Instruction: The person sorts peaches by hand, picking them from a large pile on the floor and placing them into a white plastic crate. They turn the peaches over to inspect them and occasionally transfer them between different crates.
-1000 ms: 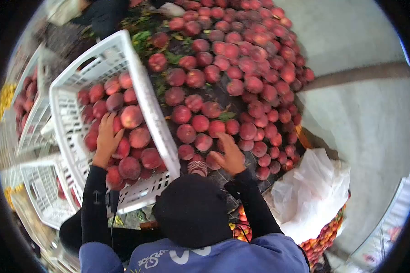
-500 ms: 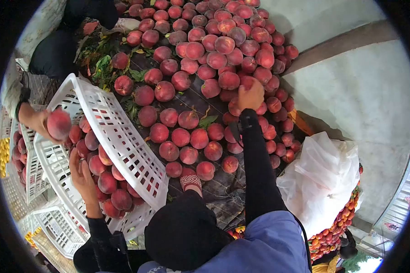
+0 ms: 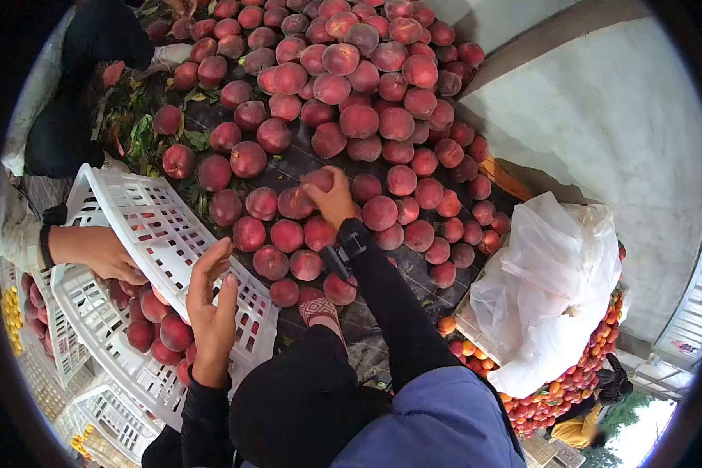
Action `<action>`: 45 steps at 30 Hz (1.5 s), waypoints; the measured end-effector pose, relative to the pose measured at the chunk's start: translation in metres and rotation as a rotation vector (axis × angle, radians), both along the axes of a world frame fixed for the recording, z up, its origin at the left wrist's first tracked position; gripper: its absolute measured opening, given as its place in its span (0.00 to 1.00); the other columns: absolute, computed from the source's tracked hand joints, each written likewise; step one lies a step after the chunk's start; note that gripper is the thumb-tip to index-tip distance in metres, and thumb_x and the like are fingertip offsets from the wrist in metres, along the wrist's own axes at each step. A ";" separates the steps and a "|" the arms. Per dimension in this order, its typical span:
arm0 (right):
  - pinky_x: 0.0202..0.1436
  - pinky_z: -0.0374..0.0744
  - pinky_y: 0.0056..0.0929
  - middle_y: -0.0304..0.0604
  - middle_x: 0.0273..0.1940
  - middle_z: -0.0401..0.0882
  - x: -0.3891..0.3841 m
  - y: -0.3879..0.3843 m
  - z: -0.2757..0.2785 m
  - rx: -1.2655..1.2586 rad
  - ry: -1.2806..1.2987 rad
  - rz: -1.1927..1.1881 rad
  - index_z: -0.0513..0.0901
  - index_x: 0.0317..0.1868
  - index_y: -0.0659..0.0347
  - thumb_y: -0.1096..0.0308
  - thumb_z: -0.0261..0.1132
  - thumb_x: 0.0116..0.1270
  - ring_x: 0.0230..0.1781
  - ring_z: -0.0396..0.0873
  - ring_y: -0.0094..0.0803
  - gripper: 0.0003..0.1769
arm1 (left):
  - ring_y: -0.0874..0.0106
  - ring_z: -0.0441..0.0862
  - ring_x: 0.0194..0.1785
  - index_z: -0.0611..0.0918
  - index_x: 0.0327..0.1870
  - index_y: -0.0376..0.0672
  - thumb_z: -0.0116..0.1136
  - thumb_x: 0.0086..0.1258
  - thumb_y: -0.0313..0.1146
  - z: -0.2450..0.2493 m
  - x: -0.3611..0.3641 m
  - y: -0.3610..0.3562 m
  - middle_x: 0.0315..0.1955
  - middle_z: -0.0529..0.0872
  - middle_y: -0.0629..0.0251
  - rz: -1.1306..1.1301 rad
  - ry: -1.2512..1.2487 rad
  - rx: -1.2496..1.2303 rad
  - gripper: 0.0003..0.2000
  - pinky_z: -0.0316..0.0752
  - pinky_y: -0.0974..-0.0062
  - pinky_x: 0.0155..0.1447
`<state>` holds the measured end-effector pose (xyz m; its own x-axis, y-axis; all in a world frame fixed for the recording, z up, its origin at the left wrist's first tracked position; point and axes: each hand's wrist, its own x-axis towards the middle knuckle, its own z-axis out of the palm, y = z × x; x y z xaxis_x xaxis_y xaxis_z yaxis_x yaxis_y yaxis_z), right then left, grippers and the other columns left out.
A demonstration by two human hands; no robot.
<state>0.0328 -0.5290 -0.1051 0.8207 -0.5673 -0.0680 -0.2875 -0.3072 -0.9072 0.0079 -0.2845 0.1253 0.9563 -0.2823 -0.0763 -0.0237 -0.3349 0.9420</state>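
Observation:
My right hand (image 3: pixel 331 196) grips a red peach (image 3: pixel 317 181) above the loose peaches (image 3: pixel 286 235) on the dark ground sheet. My left hand (image 3: pixel 213 316) is raised with fingers apart, holding nothing, beside the perforated wall of a white plastic basket (image 3: pixel 181 238). Red peaches (image 3: pixel 154 306) lie inside this tilted basket. Another person's hand (image 3: pixel 97 251) reaches into the basket from the left, its fingertips partly hidden by the rim. A large heap of peaches (image 3: pixel 359 122) spreads beyond my right hand.
More white baskets (image 3: pixel 109 413) stand at the lower left. A clear plastic bag (image 3: pixel 542 288) lies on a crate at the right, by a pile of smaller red-orange fruit (image 3: pixel 558 402). My sock-covered foot (image 3: pixel 317 306) is on the sheet. A pale wall (image 3: pixel 600 117) rises at the right.
My right hand has moved left and nearer, with a peach in it. My left hand has lifted from the basket's peaches. The other person's hand has lowered into the basket.

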 end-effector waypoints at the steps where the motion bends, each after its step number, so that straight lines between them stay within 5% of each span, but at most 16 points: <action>1: 0.59 0.73 0.45 0.51 0.57 0.73 -0.001 -0.003 0.007 0.001 -0.002 -0.002 0.72 0.59 0.56 0.56 0.69 0.54 0.57 0.72 0.53 0.33 | 0.66 0.74 0.63 0.73 0.61 0.35 0.50 0.72 0.25 -0.001 0.003 -0.004 0.60 0.76 0.57 0.038 0.164 -0.121 0.17 0.65 0.66 0.68; 3: 0.58 0.73 0.45 0.51 0.54 0.76 -0.006 -0.018 0.041 -0.076 -0.012 0.148 0.75 0.56 0.58 0.58 0.68 0.56 0.55 0.74 0.52 0.28 | 0.66 0.74 0.62 0.72 0.62 0.36 0.50 0.74 0.29 0.001 0.007 -0.004 0.60 0.76 0.58 0.015 0.144 -0.129 0.17 0.68 0.66 0.67; 5: 0.57 0.73 0.44 0.52 0.50 0.79 -0.009 -0.058 0.051 -0.360 -0.023 -0.067 0.78 0.52 0.61 0.60 0.67 0.58 0.53 0.75 0.50 0.23 | 0.66 0.75 0.61 0.72 0.61 0.36 0.49 0.75 0.32 0.003 0.007 -0.003 0.60 0.77 0.58 0.078 0.144 -0.173 0.17 0.69 0.66 0.65; 8: 0.57 0.73 0.46 0.50 0.53 0.78 -0.034 -0.124 0.021 -0.656 0.344 -0.239 0.72 0.60 0.58 0.53 0.71 0.53 0.55 0.74 0.50 0.36 | 0.68 0.74 0.62 0.72 0.62 0.37 0.49 0.74 0.28 -0.005 0.004 0.006 0.60 0.76 0.58 0.095 0.195 -0.214 0.17 0.68 0.68 0.65; 12: 0.59 0.74 0.47 0.50 0.55 0.76 -0.043 -0.138 0.017 -0.755 0.889 -0.096 0.64 0.65 0.57 0.48 0.75 0.45 0.57 0.73 0.54 0.49 | 0.68 0.75 0.61 0.73 0.61 0.37 0.49 0.74 0.28 -0.007 0.000 -0.001 0.59 0.77 0.58 0.104 0.241 -0.229 0.16 0.69 0.69 0.63; 17: 0.57 0.76 0.46 0.54 0.55 0.76 -0.032 -0.150 0.013 -0.772 0.969 0.006 0.67 0.65 0.58 0.46 0.75 0.43 0.57 0.74 0.52 0.49 | 0.68 0.76 0.60 0.73 0.60 0.37 0.50 0.74 0.29 0.003 0.004 -0.009 0.58 0.78 0.58 0.114 0.244 -0.261 0.16 0.70 0.69 0.63; 19: 0.58 0.74 0.50 0.54 0.55 0.76 -0.038 -0.145 0.017 -0.445 0.790 -0.124 0.63 0.67 0.58 0.40 0.74 0.41 0.57 0.75 0.50 0.55 | 0.68 0.76 0.60 0.73 0.60 0.37 0.49 0.74 0.28 0.012 0.005 -0.005 0.58 0.78 0.58 0.088 0.240 -0.273 0.16 0.71 0.69 0.62; 20: 0.60 0.74 0.47 0.53 0.58 0.74 -0.050 -0.142 0.026 -0.099 0.550 -0.191 0.64 0.67 0.60 0.42 0.72 0.48 0.57 0.76 0.46 0.50 | 0.69 0.76 0.59 0.73 0.60 0.37 0.49 0.74 0.27 0.016 0.004 -0.005 0.58 0.78 0.59 0.091 0.236 -0.275 0.16 0.71 0.69 0.62; 21: 0.60 0.74 0.47 0.53 0.58 0.74 -0.057 -0.131 0.035 -0.100 0.551 -0.173 0.64 0.67 0.60 0.42 0.72 0.48 0.57 0.76 0.46 0.50 | 0.69 0.76 0.59 0.73 0.60 0.37 0.49 0.74 0.27 0.017 0.003 -0.004 0.58 0.78 0.59 0.108 0.235 -0.273 0.16 0.71 0.69 0.62; 23: 0.62 0.73 0.40 0.47 0.61 0.72 -0.064 -0.111 0.048 0.727 -0.009 -0.116 0.64 0.67 0.60 0.47 0.70 0.56 0.59 0.74 0.40 0.43 | 0.68 0.77 0.58 0.74 0.59 0.38 0.49 0.73 0.31 0.017 0.001 -0.004 0.58 0.78 0.60 0.084 0.238 -0.305 0.16 0.71 0.69 0.62; 24: 0.62 0.73 0.40 0.47 0.61 0.72 -0.069 -0.098 0.058 0.734 -0.010 -0.098 0.64 0.67 0.60 0.47 0.70 0.56 0.59 0.74 0.40 0.43 | 0.69 0.76 0.59 0.74 0.59 0.39 0.50 0.73 0.31 0.014 -0.001 -0.005 0.57 0.79 0.60 0.061 0.247 -0.323 0.16 0.71 0.69 0.62; 26: 0.65 0.71 0.39 0.46 0.62 0.71 -0.072 -0.064 0.080 1.206 -0.322 0.204 0.64 0.67 0.62 0.49 0.61 0.68 0.62 0.72 0.38 0.35 | 0.68 0.73 0.63 0.72 0.62 0.40 0.52 0.72 0.31 0.012 -0.005 -0.008 0.60 0.76 0.60 0.013 0.315 -0.379 0.18 0.71 0.68 0.63; 31: 0.71 0.63 0.38 0.45 0.65 0.66 -0.037 0.051 0.184 0.954 -0.159 0.560 0.58 0.72 0.61 0.41 0.66 0.59 0.67 0.66 0.38 0.49 | 0.68 0.63 0.68 0.59 0.72 0.43 0.65 0.65 0.30 0.011 -0.015 -0.010 0.67 0.63 0.59 0.055 0.322 -0.547 0.36 0.67 0.69 0.67; 36: 0.75 0.53 0.41 0.49 0.71 0.58 -0.016 0.115 0.243 0.757 -0.085 0.998 0.57 0.72 0.63 0.35 0.67 0.55 0.74 0.54 0.39 0.56 | 0.71 0.69 0.64 0.62 0.69 0.41 0.71 0.59 0.32 0.040 -0.019 0.036 0.62 0.69 0.60 0.288 0.162 -0.587 0.38 0.68 0.70 0.66; 41: 0.73 0.58 0.41 0.49 0.69 0.62 -0.009 0.107 0.227 0.572 -0.120 1.030 0.63 0.69 0.65 0.38 0.64 0.61 0.71 0.62 0.41 0.48 | 0.68 0.71 0.62 0.65 0.65 0.40 0.75 0.51 0.37 0.038 -0.013 0.137 0.58 0.72 0.59 0.513 -0.118 -0.061 0.40 0.69 0.67 0.65; 45: 0.71 0.62 0.39 0.48 0.66 0.68 -0.026 0.089 0.205 0.611 -0.012 0.953 0.65 0.68 0.66 0.42 0.64 0.62 0.65 0.69 0.38 0.43 | 0.60 0.77 0.58 0.67 0.63 0.41 0.75 0.49 0.40 -0.015 0.019 0.220 0.55 0.76 0.53 0.611 -0.189 0.497 0.39 0.73 0.65 0.61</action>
<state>0.0070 -0.4400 0.0995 0.9032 0.4153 -0.1086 -0.1637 0.0992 -0.9815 0.0270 -0.0647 0.1107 0.9399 0.3187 0.1225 0.1552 -0.7183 0.6782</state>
